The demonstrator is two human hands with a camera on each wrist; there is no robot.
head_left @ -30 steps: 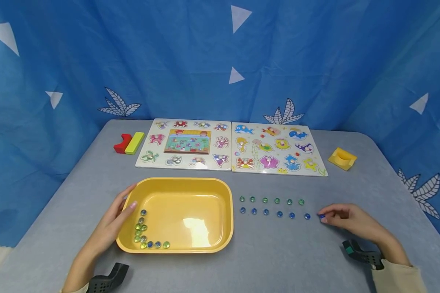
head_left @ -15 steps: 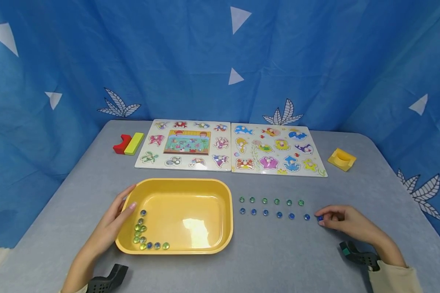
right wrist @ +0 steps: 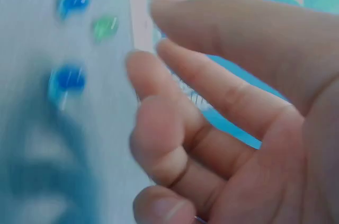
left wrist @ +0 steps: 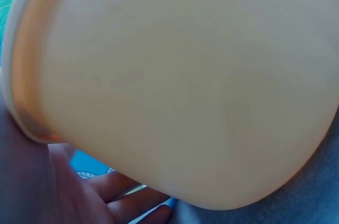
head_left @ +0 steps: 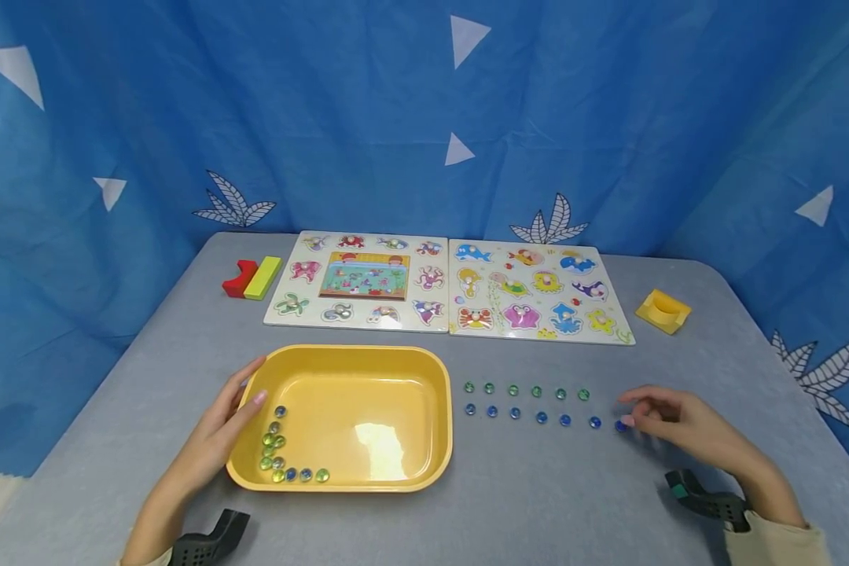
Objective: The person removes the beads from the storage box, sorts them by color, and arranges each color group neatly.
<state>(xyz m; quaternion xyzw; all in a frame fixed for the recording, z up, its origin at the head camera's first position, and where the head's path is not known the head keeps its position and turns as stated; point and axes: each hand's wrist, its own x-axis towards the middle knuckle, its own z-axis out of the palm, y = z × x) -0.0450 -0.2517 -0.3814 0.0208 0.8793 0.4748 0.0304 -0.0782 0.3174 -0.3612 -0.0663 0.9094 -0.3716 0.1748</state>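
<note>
My left hand (head_left: 215, 432) holds the left end of a yellow plastic tray (head_left: 339, 483), thumb over the rim and fingers along the outside. In the left wrist view the tray's wall (left wrist: 175, 86) fills most of the picture. My right hand (head_left: 682, 424) is at the right end of a row of blue glass beads (head_left: 515, 413). Its fingers are loosely bent, and nothing lies between them in the right wrist view. The last blue bead (right wrist: 69, 80) sits on the table, apart from the fingertips. A row of green glass beads (head_left: 536, 391) runs just behind the blue ones.
Several green and blue beads (head_left: 266, 464) lie in the tray's left part. Two peg puzzle boards (head_left: 357, 317) stand behind it. Red (head_left: 240, 279) and lime (head_left: 262, 278) blocks lie back left, a yellow block (head_left: 663, 311) back right. A blue curtain (head_left: 368, 118) encloses the table.
My right hand has let go of the last blue bead, which now rests at the row's right end, and its fingers have drawn slightly away. The left hand stays on the tray.
</note>
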